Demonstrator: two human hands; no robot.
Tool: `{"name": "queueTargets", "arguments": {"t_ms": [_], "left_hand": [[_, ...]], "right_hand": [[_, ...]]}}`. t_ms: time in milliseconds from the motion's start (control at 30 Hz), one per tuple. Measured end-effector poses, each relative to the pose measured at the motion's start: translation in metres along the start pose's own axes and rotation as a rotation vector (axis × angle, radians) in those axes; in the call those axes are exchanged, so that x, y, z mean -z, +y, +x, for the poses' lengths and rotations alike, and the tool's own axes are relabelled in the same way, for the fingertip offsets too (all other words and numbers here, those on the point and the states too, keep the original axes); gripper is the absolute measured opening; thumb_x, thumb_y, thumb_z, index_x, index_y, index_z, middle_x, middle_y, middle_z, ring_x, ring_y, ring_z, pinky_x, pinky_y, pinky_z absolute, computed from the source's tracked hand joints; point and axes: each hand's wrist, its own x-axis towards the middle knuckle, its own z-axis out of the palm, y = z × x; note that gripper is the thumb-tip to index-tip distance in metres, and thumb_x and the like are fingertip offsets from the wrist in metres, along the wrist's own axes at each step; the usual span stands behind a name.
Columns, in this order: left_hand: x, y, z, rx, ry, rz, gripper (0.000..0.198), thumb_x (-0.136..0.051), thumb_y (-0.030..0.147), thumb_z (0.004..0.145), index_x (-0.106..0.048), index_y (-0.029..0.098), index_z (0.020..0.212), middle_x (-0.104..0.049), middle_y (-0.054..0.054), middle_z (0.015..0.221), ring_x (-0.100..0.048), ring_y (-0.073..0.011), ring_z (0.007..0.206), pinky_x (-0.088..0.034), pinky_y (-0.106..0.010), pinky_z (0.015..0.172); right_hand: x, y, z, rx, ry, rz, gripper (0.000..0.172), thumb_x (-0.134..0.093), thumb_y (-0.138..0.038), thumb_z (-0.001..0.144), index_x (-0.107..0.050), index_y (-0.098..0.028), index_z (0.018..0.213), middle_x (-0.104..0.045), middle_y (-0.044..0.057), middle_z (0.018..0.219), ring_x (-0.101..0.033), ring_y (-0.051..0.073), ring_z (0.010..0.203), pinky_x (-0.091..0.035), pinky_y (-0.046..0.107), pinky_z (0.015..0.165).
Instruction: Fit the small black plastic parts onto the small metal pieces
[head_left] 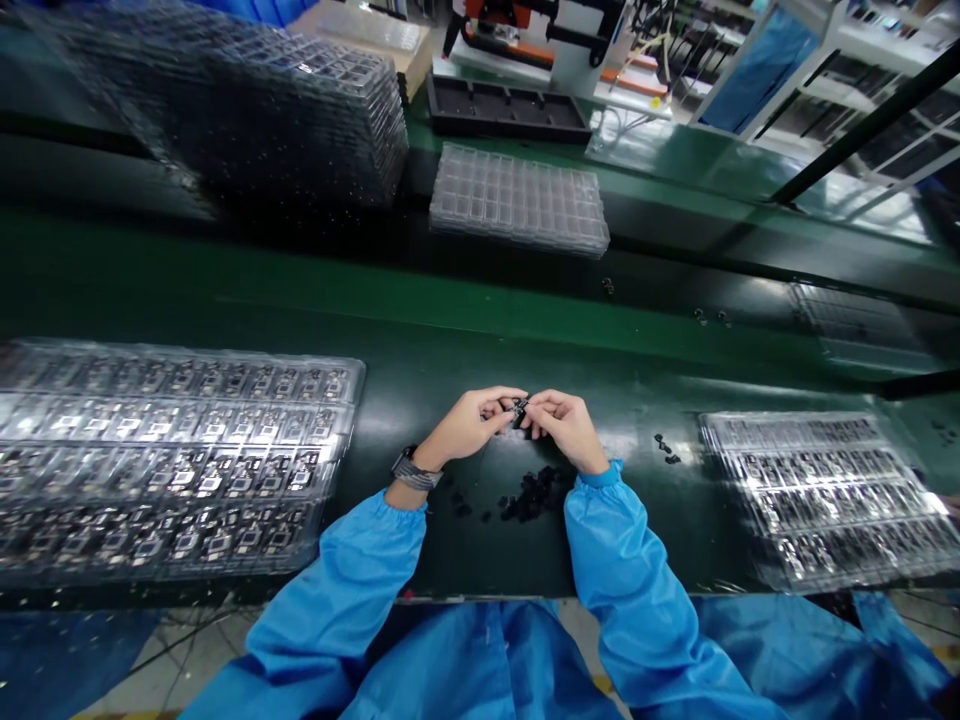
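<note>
small part (520, 406) at frame centre, pinched between fingertips of left hand (480, 420) and right hand (562, 420); probably light, stiff, fragile, best held by edges.

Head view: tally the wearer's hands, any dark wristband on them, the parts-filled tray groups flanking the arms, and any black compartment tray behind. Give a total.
Hands: 2, left hand and right hand
Dark wristband: 1
Tray groups: 2, left trays and right trays
Black compartment tray: 1
Total: 6
</note>
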Motion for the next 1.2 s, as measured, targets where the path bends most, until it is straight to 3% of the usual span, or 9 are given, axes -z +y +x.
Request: {"name": "queueTargets", "arguments": {"t_ms": [433, 600, 900, 1200], "left_hand": [[-0.0010, 0.0008, -0.0025, -0.006, 0.014, 0.030, 0.041, -0.061, 0.023, 0.089, -0.069, 0.012, 0.127, -0.070, -0.005, 0.084, -0.061, -0.0126, 0.067, -0.049, -0.024, 0.064], [-0.0016, 0.0026, -0.0029, -0.031, 0.010, 0.066, 0.037, -0.061, 0.021, 0.088, -0.073, 0.015, 0.122, -0.069, -0.006, 0.093, -0.060, -0.0107, 0.065, -0.049, -0.024, 0.064], [-0.0060, 0.0050, -0.0037, -0.005, 0.002, -0.027, 0.044, -0.065, 0.023, 0.087, -0.067, 0.013, 0.130, -0.068, -0.003, 0.083, -0.062, -0.0114, 0.065, -0.051, -0.025, 0.067], [-0.0058, 0.0060, -0.0064, 0.013, -0.025, -0.037, 0.041, -0.069, 0.027, 0.087, -0.070, 0.010, 0.125, -0.068, -0.001, 0.070, -0.065, -0.0133, 0.063, -0.052, -0.026, 0.068]], "right_hand": [[0.0011, -0.0013, -0.0015, -0.018, -0.061, 0.047, 0.036, -0.084, -0.048, 0.079, -0.069, -0.017, 0.090, -0.077, 0.005, 0.075, -0.069, 0.015, 0.058, -0.052, 0.027, 0.057], [-0.0014, -0.0001, -0.0008, 0.000, -0.024, 0.024, 0.036, -0.084, -0.050, 0.078, -0.067, -0.018, 0.083, -0.075, 0.004, 0.071, -0.067, 0.015, 0.057, -0.051, 0.026, 0.054], [-0.0030, -0.0012, -0.0003, 0.022, -0.007, -0.014, 0.039, -0.077, -0.056, 0.084, -0.066, -0.019, 0.080, -0.071, 0.002, 0.064, -0.062, 0.013, 0.052, -0.048, 0.026, 0.053], [-0.0047, -0.0019, -0.0009, 0.021, -0.009, -0.016, 0.042, -0.079, -0.059, 0.081, -0.065, -0.020, 0.080, -0.069, 0.001, 0.064, -0.061, 0.014, 0.055, -0.051, 0.027, 0.056]]}}
